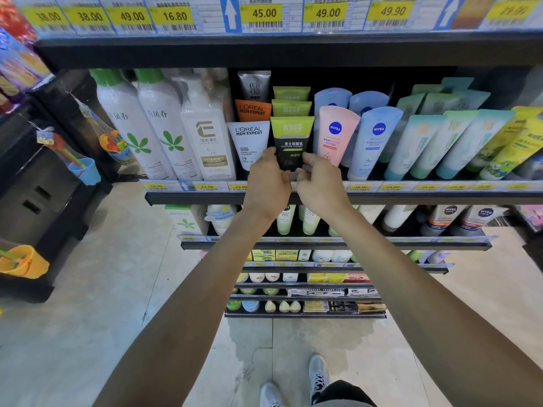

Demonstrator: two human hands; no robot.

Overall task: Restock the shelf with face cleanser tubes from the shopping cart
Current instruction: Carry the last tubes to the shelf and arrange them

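Note:
A green and black men's face cleanser tube (pixel 291 139) stands cap-down at the front of its row on the shelf (pixel 223 198). Two more green tubes (pixel 291 106) of the same kind stand behind it. My left hand (pixel 269 183) grips the tube's lower left side and my right hand (pixel 318 183) grips its lower right side. The tube's cap is hidden behind my fingers. The shopping cart is not in view.
White L'Oreal tubes (pixel 249 142) stand just left of the row, pink and blue Nivea tubes (pixel 336 133) just right. Tall white bottles (pixel 152 127) fill the shelf's left end. Toy buckets (pixel 85 168) hang on a black rack at left. Lower shelves hold more products.

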